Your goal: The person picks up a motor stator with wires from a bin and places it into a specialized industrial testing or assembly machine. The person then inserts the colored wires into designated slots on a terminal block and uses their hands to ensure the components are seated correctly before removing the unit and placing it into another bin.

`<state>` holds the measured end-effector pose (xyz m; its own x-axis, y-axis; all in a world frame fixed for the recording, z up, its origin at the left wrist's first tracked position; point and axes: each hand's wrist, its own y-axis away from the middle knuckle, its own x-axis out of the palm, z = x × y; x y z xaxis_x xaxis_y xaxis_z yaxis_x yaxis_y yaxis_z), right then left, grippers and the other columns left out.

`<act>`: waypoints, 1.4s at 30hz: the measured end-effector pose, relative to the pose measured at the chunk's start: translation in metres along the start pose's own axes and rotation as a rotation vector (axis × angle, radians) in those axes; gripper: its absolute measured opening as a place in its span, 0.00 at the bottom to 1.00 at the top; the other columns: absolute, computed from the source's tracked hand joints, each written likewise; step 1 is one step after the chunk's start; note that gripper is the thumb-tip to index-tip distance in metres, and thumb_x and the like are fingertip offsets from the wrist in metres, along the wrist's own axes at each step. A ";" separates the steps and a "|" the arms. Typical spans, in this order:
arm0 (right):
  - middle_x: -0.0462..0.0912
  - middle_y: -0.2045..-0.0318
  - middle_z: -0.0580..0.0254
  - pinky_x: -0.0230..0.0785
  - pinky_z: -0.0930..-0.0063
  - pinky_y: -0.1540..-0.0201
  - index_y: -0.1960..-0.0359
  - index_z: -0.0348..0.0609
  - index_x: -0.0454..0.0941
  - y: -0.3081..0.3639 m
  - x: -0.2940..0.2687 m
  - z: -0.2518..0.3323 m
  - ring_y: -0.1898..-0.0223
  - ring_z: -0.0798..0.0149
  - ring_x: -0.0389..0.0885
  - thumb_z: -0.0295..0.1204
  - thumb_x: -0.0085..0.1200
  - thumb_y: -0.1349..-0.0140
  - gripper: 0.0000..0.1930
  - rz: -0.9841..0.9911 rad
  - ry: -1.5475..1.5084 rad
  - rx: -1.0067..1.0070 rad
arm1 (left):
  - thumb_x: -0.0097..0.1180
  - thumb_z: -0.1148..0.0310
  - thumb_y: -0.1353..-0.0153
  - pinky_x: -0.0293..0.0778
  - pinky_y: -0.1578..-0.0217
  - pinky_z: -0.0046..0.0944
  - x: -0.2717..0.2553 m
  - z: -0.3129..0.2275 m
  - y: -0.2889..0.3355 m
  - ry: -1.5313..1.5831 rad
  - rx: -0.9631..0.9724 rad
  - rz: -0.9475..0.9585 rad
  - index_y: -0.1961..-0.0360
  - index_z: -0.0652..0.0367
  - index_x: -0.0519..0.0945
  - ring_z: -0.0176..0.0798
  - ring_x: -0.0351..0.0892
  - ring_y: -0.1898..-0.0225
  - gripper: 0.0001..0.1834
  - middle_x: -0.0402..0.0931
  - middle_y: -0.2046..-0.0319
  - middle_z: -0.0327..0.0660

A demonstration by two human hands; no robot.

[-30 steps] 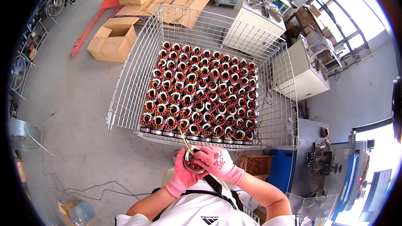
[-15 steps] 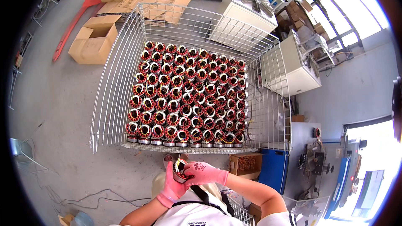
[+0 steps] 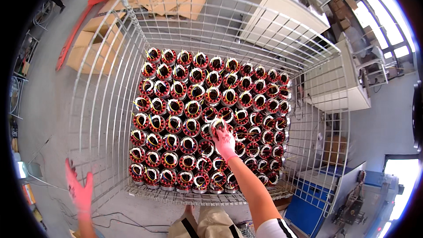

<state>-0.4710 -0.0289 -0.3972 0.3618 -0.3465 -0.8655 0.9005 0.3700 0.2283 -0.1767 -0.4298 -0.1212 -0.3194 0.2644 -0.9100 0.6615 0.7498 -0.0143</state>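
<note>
I wear pink gloves [image 3: 227, 149] on my left hand [image 3: 79, 190] and my right hand [image 3: 224, 140], with darker reddish marks on them (too blurred to make out their shapes). My right sleeve [image 3: 269, 230] is short and white with black stripes; black bands [image 3: 190, 228] run over my beige trousers [image 3: 212, 220].

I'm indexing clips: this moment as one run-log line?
right hand: holds wire-wound ring at rows of similar rings | left hand: empty, fingers spread | container: wire basket
</note>
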 end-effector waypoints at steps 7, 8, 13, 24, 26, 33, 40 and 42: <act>0.75 0.57 0.61 0.73 0.56 0.65 0.59 0.47 0.74 -0.087 0.057 -0.007 0.64 0.50 0.81 0.36 0.56 0.41 0.11 0.034 0.106 0.008 | 0.57 0.73 0.46 0.65 0.42 0.45 0.009 -0.014 -0.005 -0.091 -0.022 -0.044 0.31 0.58 0.54 0.50 0.68 0.42 0.41 0.61 0.35 0.48; 0.75 0.57 0.61 0.73 0.56 0.65 0.59 0.47 0.74 -0.092 0.063 -0.009 0.63 0.51 0.81 0.36 0.56 0.41 0.11 0.043 0.128 0.011 | 0.57 0.73 0.46 0.65 0.42 0.44 0.010 -0.013 -0.006 -0.108 -0.020 -0.051 0.31 0.58 0.53 0.49 0.68 0.42 0.42 0.61 0.36 0.48; 0.75 0.58 0.61 0.73 0.56 0.63 0.59 0.47 0.74 -0.102 0.071 -0.004 0.63 0.51 0.81 0.38 0.56 0.40 0.12 0.141 0.230 0.023 | 0.55 0.77 0.47 0.63 0.41 0.43 0.009 -0.019 -0.003 -0.122 -0.017 -0.026 0.30 0.58 0.52 0.46 0.65 0.40 0.42 0.60 0.35 0.47; 0.75 0.57 0.62 0.72 0.56 0.62 0.61 0.48 0.75 -0.111 0.072 0.000 0.61 0.52 0.80 0.40 0.57 0.41 0.13 0.142 0.202 0.047 | 0.57 0.75 0.47 0.64 0.42 0.43 0.009 -0.019 -0.004 -0.140 0.017 -0.036 0.30 0.59 0.52 0.46 0.66 0.41 0.43 0.60 0.35 0.47; 0.75 0.56 0.60 0.73 0.57 0.61 0.60 0.47 0.75 -0.111 0.074 0.004 0.60 0.52 0.81 0.40 0.58 0.42 0.14 0.121 0.215 0.065 | 0.57 0.75 0.47 0.64 0.43 0.43 0.006 -0.013 -0.001 -0.135 0.047 -0.042 0.30 0.59 0.52 0.46 0.66 0.42 0.43 0.61 0.35 0.48; 0.65 0.42 0.47 0.75 0.62 0.54 0.39 0.35 0.59 -0.051 0.048 0.020 0.52 0.48 0.78 0.39 0.59 0.43 0.34 -0.007 0.049 -0.025 | 0.58 0.72 0.44 0.66 0.44 0.44 0.004 0.002 0.003 -0.126 0.098 -0.034 0.30 0.59 0.51 0.50 0.68 0.44 0.42 0.61 0.36 0.50; 0.74 0.48 0.54 0.70 0.60 0.48 0.46 0.44 0.70 0.210 -0.006 -0.028 0.50 0.50 0.76 0.40 0.53 0.40 0.22 0.048 -0.219 0.172 | 0.57 0.70 0.44 0.64 0.41 0.45 0.006 -0.002 -0.012 -0.108 0.149 -0.016 0.31 0.58 0.53 0.51 0.67 0.41 0.41 0.60 0.36 0.50; 0.74 0.47 0.52 0.69 0.61 0.46 0.43 0.46 0.72 0.303 -0.013 -0.059 0.47 0.51 0.75 0.43 0.49 0.40 0.25 0.158 -0.223 0.481 | 0.57 0.66 0.41 0.62 0.39 0.45 0.009 0.013 -0.023 -0.106 0.174 -0.061 0.31 0.60 0.53 0.53 0.65 0.40 0.40 0.60 0.37 0.53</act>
<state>-0.2174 0.1389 -0.3433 0.4967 -0.5118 -0.7010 0.8209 0.0147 0.5709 -0.1859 -0.4525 -0.1343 -0.2955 0.1494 -0.9436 0.7529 0.6443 -0.1338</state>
